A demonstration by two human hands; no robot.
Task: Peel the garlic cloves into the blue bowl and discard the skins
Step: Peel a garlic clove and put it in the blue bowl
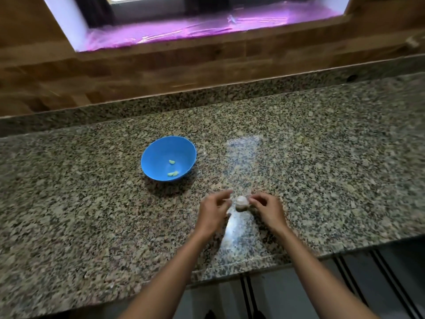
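Your right hand [268,209] pinches the garlic [241,202] w/ curled fingertips on its right side. The garlic is a pale, papery lump w/ a darker underside, sitting right btwn your two hands, just fwd of the knuckles. Whether it rests on the counter [92,203] or is lifted a bit off it, can't tell: the pic is blurred there.

Your left hand [212,212] is just beside the garlic on its left. The fingers are loosely curled, w/ the index reaching up and toward the garlic. Can't tell if it actually grips the garlic or a bit of skin, or only comes near. Too smeared.

The blue bowl [156,155] stands on the counter to the left of and beyond your hands, apart from them. Inside are a few peeled cloves [173,173]: approx two lie together near the bottom edge closest to you, and one more lies alone a little further back, all pale green-yellow against the blue.

The counter is speckled granite. Behind it runs a wood-panel wall [138,72], and above that a window ledge [207,26] glows purple.
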